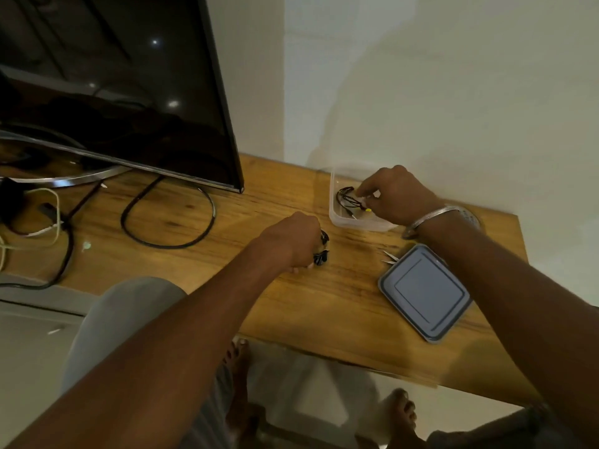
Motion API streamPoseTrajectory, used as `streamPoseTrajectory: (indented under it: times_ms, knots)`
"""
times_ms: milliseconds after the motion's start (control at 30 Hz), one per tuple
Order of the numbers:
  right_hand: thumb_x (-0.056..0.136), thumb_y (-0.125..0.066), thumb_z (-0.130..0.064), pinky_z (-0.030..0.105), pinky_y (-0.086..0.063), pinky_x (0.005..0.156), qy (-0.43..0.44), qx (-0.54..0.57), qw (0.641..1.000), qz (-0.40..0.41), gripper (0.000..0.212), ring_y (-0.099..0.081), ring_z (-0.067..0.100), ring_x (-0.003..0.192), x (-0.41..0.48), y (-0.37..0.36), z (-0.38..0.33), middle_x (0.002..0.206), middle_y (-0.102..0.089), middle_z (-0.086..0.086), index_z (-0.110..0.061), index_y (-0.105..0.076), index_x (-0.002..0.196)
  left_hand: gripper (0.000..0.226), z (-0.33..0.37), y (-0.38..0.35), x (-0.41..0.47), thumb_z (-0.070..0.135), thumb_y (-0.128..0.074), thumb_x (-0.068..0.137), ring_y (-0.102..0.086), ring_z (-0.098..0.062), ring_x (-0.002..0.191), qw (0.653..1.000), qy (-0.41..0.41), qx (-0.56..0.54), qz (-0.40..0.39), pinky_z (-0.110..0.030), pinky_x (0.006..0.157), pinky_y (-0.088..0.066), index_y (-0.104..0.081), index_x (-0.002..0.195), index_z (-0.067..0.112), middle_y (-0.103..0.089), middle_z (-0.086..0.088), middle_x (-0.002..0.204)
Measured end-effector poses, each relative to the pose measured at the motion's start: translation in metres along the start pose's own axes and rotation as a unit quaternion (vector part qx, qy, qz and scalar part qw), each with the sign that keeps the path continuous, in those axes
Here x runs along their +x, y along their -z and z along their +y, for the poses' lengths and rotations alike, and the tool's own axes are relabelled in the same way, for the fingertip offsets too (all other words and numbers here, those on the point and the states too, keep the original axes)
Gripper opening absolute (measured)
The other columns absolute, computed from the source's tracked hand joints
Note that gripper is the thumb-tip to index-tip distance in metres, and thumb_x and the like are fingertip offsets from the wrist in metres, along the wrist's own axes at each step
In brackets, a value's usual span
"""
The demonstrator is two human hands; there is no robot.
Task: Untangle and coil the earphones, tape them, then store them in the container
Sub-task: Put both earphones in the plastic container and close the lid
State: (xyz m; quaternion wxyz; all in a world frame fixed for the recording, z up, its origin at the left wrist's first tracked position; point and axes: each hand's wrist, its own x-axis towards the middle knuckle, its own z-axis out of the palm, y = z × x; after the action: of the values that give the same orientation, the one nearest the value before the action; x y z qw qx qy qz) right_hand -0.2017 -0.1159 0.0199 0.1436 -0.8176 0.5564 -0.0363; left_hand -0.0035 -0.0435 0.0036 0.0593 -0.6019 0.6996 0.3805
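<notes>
1. Wooden table [291, 303] seen from above, set against a pale wall [421, 92] on the far side.
2. Clear container [337, 218] at the far right of the table, close to the wall, lid off.
3. Right hand [398, 196] reaching into the container from the right, fingers [366, 191] curled down and pinched on the coiled earphones [350, 199] lying inside; black cable loops with a small yellow spot at the near side.
4. Silver bangle [434, 218] on the right wrist.
5. Left hand [291, 241] resting on the table left of and nearer than the container, closed in a loose fist around a second dark bundle [322, 251] that sticks out at its right side; hard to tell exactly what that bundle is.
6. Blue-grey lid [424, 293] flat on the table, near right, well apart from the container.
7. Small pale strips [389, 257] just beyond the lid's far left corner; too small to tell more.
8. Dark monitor [113, 85] at the far left, black cable [168, 222] looping on the table below it, white cable [48, 209] further left.
9. Bare feet [240, 367] on the floor below the near edge of the table.
</notes>
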Motion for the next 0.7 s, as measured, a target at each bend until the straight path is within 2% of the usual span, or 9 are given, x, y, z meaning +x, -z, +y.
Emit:
streamPoseTrajectory:
  times_ms: [67,167,267,367,467,533,633,700]
  knots:
    - [0.091,-0.065,-0.007,0.039,-0.056,0.089,0.004,0.019,0.999,0.038,0.020,-0.069,0.026,0.091,-0.009,0.007,-0.001,0.103,-0.077,0.009,-0.011,-0.078,0.105,0.009,0.003,0.007,-0.006,-0.001,-0.072,0.085,-0.075,-0.027,0.071,0.999,-0.010,-0.031,0.000,-0.040,0.068,-0.063,-0.076,0.092,0.000,-0.075,-0.018,0.084]
    - [0.093,-0.066,-0.010,0.029,-0.054,0.080,-0.009,0.091,0.992,0.092,0.017,-0.067,0.015,0.074,-0.037,0.021,-0.006,0.094,-0.077,0.002,-0.014,-0.079,0.103,0.014,0.008,0.026,-0.017,-0.002,-0.074,0.083,-0.074,-0.022,0.066,0.992,-0.039,-0.113,0.041,-0.032,0.063,-0.063,-0.076,0.096,0.000,-0.074,-0.014,0.076]
    - [0.093,-0.068,-0.015,0.024,-0.057,0.071,-0.035,0.161,0.980,0.107,0.015,-0.071,0.009,0.071,-0.080,0.029,-0.002,0.088,-0.076,-0.004,-0.020,-0.078,0.103,0.019,0.017,0.049,-0.026,-0.003,-0.074,0.082,-0.074,-0.022,0.064,0.969,-0.077,-0.201,0.120,-0.029,0.062,-0.062,-0.074,0.101,-0.001,-0.073,-0.012,0.073]
    - [0.092,-0.070,-0.014,0.030,-0.060,0.073,-0.050,0.190,0.974,0.110,0.014,-0.070,0.005,0.071,-0.106,0.024,0.015,0.087,-0.074,-0.008,-0.020,-0.078,0.101,0.018,0.036,0.063,-0.019,-0.003,-0.074,0.083,-0.074,-0.020,0.065,0.944,-0.122,-0.222,0.209,-0.025,0.064,-0.061,-0.076,0.099,0.004,-0.073,-0.007,0.071]
    - [0.090,-0.071,-0.012,0.033,-0.059,0.081,-0.053,0.181,0.975,0.113,0.015,-0.069,0.008,0.078,-0.109,0.019,0.033,0.090,-0.075,-0.006,-0.019,-0.079,0.101,0.019,0.058,0.058,0.005,-0.002,-0.072,0.084,-0.074,-0.022,0.067,0.937,-0.151,-0.180,0.259,-0.025,0.069,-0.061,-0.078,0.093,0.014,-0.074,-0.008,0.072]
    - [0.091,-0.070,-0.012,0.033,-0.058,0.084,-0.046,0.185,0.975,0.117,0.015,-0.069,0.011,0.082,-0.105,0.018,0.038,0.094,-0.077,-0.003,-0.018,-0.079,0.102,0.017,0.064,0.047,0.026,0.004,-0.072,0.084,-0.072,-0.022,0.072,0.945,-0.154,-0.111,0.268,-0.032,0.076,-0.061,-0.080,0.093,0.015,-0.075,-0.008,0.078]
    - [0.091,-0.069,-0.012,0.030,-0.057,0.082,-0.031,0.191,0.974,0.116,0.016,-0.069,0.012,0.082,-0.102,0.019,0.043,0.093,-0.076,-0.001,-0.016,-0.079,0.103,0.021,0.067,0.027,0.053,0.012,-0.072,0.083,-0.070,-0.025,0.089,0.962,-0.128,0.011,0.243,-0.039,0.085,-0.057,-0.079,0.102,0.021,-0.077,-0.007,0.096]
    - [0.091,-0.069,-0.011,0.025,-0.055,0.080,-0.024,0.181,0.976,0.117,0.016,-0.067,0.009,0.079,-0.102,0.021,0.045,0.091,-0.076,-0.003,-0.015,-0.079,0.103,0.025,0.065,0.014,0.060,0.018,-0.072,0.084,-0.068,-0.026,0.092,0.968,-0.107,0.078,0.211,-0.039,0.083,-0.056,-0.077,0.107,0.025,-0.075,-0.005,0.104]
